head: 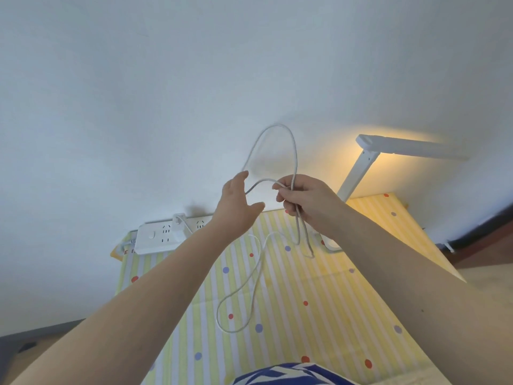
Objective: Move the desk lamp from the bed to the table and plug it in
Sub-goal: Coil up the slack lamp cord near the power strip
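One lamp (pixel 358 173) stands lit at the table's (pixel 291 295) far right by the wall, its head lying level and reaching right, its arm leaning. The right hand (pixel 308 201) pinches its one cord (pixel 280 129) in curled fingers, a loop rising above them and slack trailing over the table. The left hand (pixel 238 209) is spread wide just beside the loop; one power strip (pixel 155 237) lies far left.

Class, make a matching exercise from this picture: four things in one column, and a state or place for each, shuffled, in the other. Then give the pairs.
1. lamp
2. cord
3. power strip
4. left hand

A. lies by the wall at the table's back edge
B. open, beside a loop
C. lit
D. looped, held in the right hand

Pairs: 1-C, 2-D, 3-A, 4-B
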